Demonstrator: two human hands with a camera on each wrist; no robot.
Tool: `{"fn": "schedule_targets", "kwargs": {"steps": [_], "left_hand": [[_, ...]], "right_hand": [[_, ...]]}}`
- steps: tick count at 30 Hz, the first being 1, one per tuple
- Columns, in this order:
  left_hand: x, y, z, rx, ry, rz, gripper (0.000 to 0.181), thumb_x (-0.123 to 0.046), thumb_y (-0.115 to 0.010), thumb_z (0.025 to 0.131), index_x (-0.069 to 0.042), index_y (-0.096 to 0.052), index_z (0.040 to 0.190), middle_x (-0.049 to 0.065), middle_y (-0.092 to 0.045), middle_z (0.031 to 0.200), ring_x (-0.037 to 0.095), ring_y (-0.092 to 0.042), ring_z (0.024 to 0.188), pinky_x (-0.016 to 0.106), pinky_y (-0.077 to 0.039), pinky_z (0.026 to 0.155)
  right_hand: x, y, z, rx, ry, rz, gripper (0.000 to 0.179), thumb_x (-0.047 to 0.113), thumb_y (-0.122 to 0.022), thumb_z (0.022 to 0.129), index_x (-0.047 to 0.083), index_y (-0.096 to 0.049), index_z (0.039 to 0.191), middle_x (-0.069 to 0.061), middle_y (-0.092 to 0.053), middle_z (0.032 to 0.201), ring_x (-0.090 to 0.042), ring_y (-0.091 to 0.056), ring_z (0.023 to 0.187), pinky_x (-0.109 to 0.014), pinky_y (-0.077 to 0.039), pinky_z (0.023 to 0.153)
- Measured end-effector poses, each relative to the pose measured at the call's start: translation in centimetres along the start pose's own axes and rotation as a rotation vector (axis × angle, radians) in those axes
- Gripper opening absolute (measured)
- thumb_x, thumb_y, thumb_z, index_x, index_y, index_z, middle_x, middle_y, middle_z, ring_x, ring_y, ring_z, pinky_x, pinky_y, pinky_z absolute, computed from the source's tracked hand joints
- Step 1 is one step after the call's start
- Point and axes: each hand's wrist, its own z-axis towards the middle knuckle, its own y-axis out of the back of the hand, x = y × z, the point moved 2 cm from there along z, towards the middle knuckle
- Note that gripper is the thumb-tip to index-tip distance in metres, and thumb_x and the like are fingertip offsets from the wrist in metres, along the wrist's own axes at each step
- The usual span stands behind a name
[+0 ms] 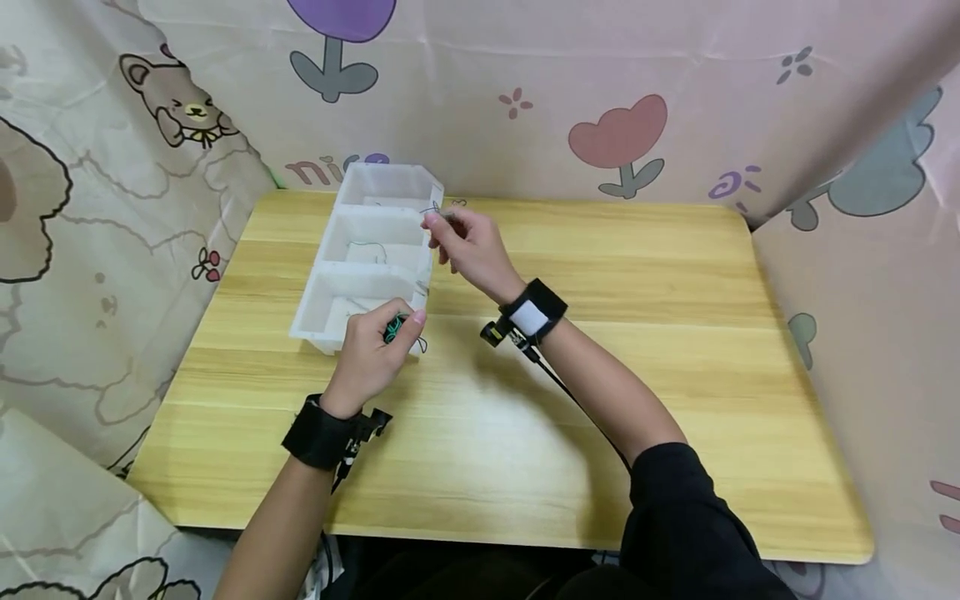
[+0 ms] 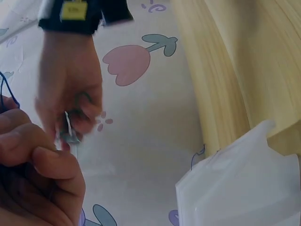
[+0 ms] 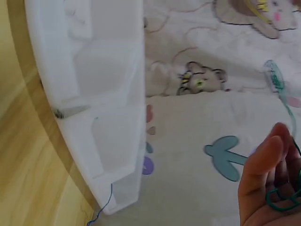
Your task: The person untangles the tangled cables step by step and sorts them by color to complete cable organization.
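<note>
Left hand grips green thread while the right hand, apart, pinches what seems a strand by the white tray, where gentle handling should limit snags

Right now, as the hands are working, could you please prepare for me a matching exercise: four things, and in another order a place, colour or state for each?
1. Left hand
2. Tray
3. Right hand
4. Table

A. White, with three compartments
B. By the right side of the tray, towards its far end
C. Light, wood-grained, under the tray
D. At the tray's near end, holding a green tangle

Pairs: 1-D, 2-A, 3-B, 4-C
</note>
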Motion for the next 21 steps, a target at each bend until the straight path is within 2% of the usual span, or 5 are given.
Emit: {"fn": "schedule_targets", "kwargs": {"steps": [6, 11, 16, 19, 21], "left_hand": [[1.1, 0.6, -0.4, -0.014, 0.019, -0.021, 0.022, -0.026, -0.053, 0.095, -0.017, -0.057, 0.077, 0.001, -0.050, 0.056, 0.011, -0.040, 0.044, 0.028, -0.035, 0.043], [0.2, 1.0, -0.4, -0.019, 0.049, -0.048, 0.017, -0.021, -0.055, 0.094, -0.009, -0.059, 0.083, 0.009, -0.055, 0.062, 0.012, -0.045, 0.048, 0.026, -0.037, 0.041], [-1.8, 1.5, -0.4, 0.006, 0.075, -0.062, 0.007, -0.012, -0.058, 0.091, -0.006, -0.058, 0.087, 0.008, -0.055, 0.063, 0.013, -0.046, 0.048, 0.027, -0.038, 0.040], [-2.4, 1.8, -0.3, 0.020, 0.092, -0.060, 0.008, -0.010, -0.059, 0.089, -0.004, -0.056, 0.094, 0.006, -0.059, 0.069, 0.012, -0.051, 0.053, 0.027, -0.042, 0.043], [-2.4, 1.9, -0.2, 0.023, 0.103, -0.063, 0.015, -0.009, -0.060, 0.088, -0.001, -0.054, 0.099, 0.007, -0.062, 0.074, 0.011, -0.055, 0.057, 0.028, -0.046, 0.045]], "right_hand": [[-1.8, -2.1, 3.5, 0.011, 0.025, -0.266, 0.025, 0.030, -0.057, 0.093, 0.010, -0.060, 0.079, -0.005, -0.055, 0.067, -0.015, -0.050, 0.059, -0.025, -0.040, 0.052], [-3.3, -3.8, 6.1, 0.042, -0.007, -0.403, 0.023, 0.032, -0.057, 0.092, 0.011, -0.064, 0.088, -0.003, -0.055, 0.071, -0.014, -0.046, 0.064, -0.025, -0.037, 0.057], [-5.3, -5.7, 7.6, 0.128, -0.112, -0.401, 0.037, 0.037, -0.059, 0.090, 0.008, -0.062, 0.112, -0.005, -0.063, 0.089, -0.011, -0.053, 0.075, -0.023, -0.044, 0.064], [-6.2, -6.7, 8.2, 0.206, -0.182, -0.407, 0.065, 0.046, -0.062, 0.085, 0.012, -0.043, 0.137, -0.005, -0.059, 0.116, -0.010, -0.054, 0.097, -0.024, -0.048, 0.079], [-6.2, -7.2, 8.4, 0.254, -0.200, -0.421, 0.076, 0.048, -0.063, 0.084, 0.015, -0.030, 0.144, -0.006, -0.052, 0.129, -0.013, -0.050, 0.108, -0.027, -0.046, 0.087]]}}
